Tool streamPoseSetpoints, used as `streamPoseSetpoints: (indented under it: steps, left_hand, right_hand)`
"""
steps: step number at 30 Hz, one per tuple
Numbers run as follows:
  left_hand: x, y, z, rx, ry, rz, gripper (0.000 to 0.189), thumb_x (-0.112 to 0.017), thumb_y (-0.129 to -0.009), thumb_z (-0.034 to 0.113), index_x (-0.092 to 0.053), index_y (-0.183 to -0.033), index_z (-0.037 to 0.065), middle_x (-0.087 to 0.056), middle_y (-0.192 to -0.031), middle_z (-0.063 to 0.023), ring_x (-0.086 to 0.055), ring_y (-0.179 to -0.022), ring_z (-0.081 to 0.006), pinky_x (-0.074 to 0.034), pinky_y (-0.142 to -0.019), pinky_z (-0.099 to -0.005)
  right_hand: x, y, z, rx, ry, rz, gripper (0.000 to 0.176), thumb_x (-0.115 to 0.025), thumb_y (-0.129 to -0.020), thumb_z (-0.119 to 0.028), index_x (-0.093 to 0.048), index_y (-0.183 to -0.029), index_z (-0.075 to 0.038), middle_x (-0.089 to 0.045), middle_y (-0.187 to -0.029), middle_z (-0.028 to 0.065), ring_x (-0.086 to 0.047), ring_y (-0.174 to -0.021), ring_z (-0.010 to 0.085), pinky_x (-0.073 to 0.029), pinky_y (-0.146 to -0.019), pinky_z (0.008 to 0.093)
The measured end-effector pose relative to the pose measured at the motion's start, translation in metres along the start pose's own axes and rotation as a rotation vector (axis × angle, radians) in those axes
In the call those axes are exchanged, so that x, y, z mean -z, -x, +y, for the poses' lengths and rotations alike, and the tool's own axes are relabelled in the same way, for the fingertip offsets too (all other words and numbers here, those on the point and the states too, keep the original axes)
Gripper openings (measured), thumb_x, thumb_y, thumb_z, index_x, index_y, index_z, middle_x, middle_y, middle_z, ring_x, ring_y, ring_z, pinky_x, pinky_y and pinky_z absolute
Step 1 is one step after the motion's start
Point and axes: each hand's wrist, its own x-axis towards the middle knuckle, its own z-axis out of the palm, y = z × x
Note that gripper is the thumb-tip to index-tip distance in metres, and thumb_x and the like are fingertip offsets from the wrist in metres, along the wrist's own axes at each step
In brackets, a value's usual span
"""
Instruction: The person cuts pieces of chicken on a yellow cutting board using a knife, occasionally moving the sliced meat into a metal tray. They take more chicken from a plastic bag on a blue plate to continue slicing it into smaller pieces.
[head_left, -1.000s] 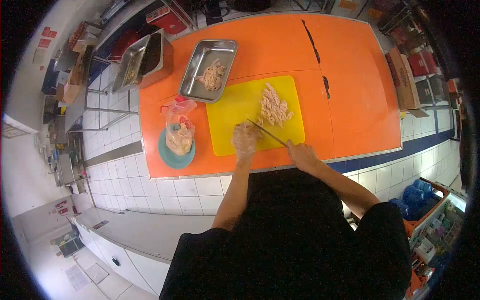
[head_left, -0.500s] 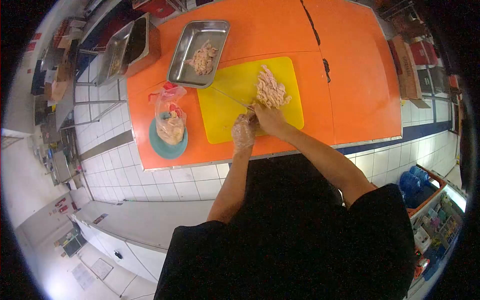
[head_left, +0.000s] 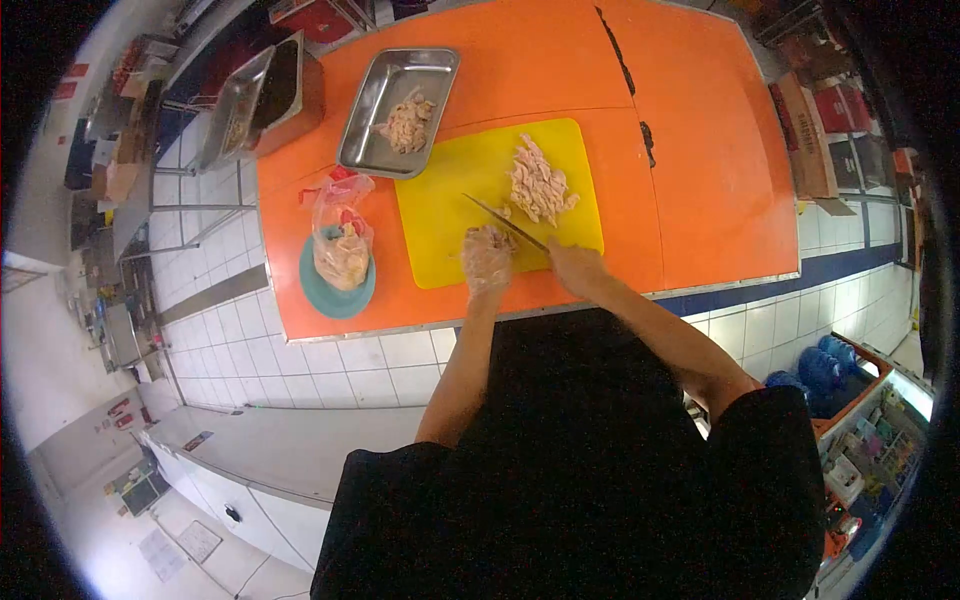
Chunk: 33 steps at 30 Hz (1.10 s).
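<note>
The pale meat strips [head_left: 540,182] lie in a loose heap on the right part of the yellow cutting board [head_left: 435,215], a little above the middle of the frame. They are pinkish beige, narrow and uneven, some curled, tangled over one another, with the heap longer from top to bottom than it is wide. Small pale bits [head_left: 505,212] lie lower down, beside the knife [head_left: 507,222].

The left hand [head_left: 487,262], in a clear, wrinkled plastic glove, is low on the board near the center of the frame. Its fingers are bunched together close to the blade, with some meat showing at their tips; how firmly they hold it cannot be told. The right hand [head_left: 577,270] is closed around the knife's handle at the board's lower right, and the thin, dark blade slants up and left past the gloved fingertips.

Left of the board's top corner, a shallow metal tray [head_left: 362,138] holds a smaller mound of meat [head_left: 408,123], beige and lumpy. Lower left, a blue-green dish [head_left: 325,296] carries a clear plastic bag [head_left: 341,256] with red at its top and pale yellowish pieces inside. All these sit on the orange desk [head_left: 715,180]. A deep metal pan [head_left: 300,115] is at the upper left.
</note>
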Motion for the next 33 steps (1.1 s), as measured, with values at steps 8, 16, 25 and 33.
streamPoseSetpoints:
  steps: [8, 16, 25, 33]
  left_hand:
    - [0.042, 0.005, 0.023, 0.319, 0.300, -0.152, 0.027, -0.069, -0.098, 0.025, -0.056, -0.103, 0.001, -0.065, -0.092, -0.0180, -0.066, -0.085, -0.0343, -0.051, -0.078, -0.0443]
    - [0.012, -0.027, 0.020, 0.382, 0.775, -0.130, 0.037, -0.079, -0.092, 0.022, -0.057, -0.114, 0.002, -0.065, -0.098, -0.0101, -0.064, -0.085, -0.0185, -0.053, -0.074, -0.0330]
    - [-0.005, -0.021, 0.005, 0.641, 0.509, -0.112, 0.046, -0.086, -0.085, 0.035, -0.065, -0.107, 0.001, -0.072, -0.098, -0.0118, -0.066, -0.084, -0.0179, -0.054, -0.074, -0.0340]
    - [0.036, -0.002, 0.036, 0.508, 0.312, -0.076, 0.039, -0.081, -0.087, 0.034, -0.067, -0.102, 0.000, -0.072, -0.093, -0.0167, -0.070, -0.085, -0.0296, -0.054, -0.079, -0.0419]
  right_hand:
    - [0.026, 0.007, 0.012, -0.028, 0.032, 0.055, 0.027, -0.053, -0.102, -0.025, -0.050, -0.119, -0.004, -0.072, -0.084, 0.0231, -0.073, -0.080, 0.0450, -0.057, -0.068, 0.0594]
    - [0.029, 0.036, 0.022, -0.084, -0.116, 0.125, 0.029, -0.050, -0.106, -0.031, -0.050, -0.117, -0.004, -0.071, -0.080, 0.0231, -0.071, -0.073, 0.0460, -0.057, -0.064, 0.0603]
    - [0.020, 0.046, 0.009, -0.070, -0.154, 0.139, 0.030, -0.047, -0.108, -0.033, -0.051, -0.119, -0.006, -0.070, -0.079, 0.0243, -0.071, -0.074, 0.0471, -0.056, -0.064, 0.0606]
    - [0.013, 0.026, 0.019, -0.078, 0.021, 0.083, 0.026, -0.048, -0.107, -0.029, -0.051, -0.117, -0.005, -0.070, -0.080, 0.0238, -0.071, -0.078, 0.0471, -0.056, -0.067, 0.0609]
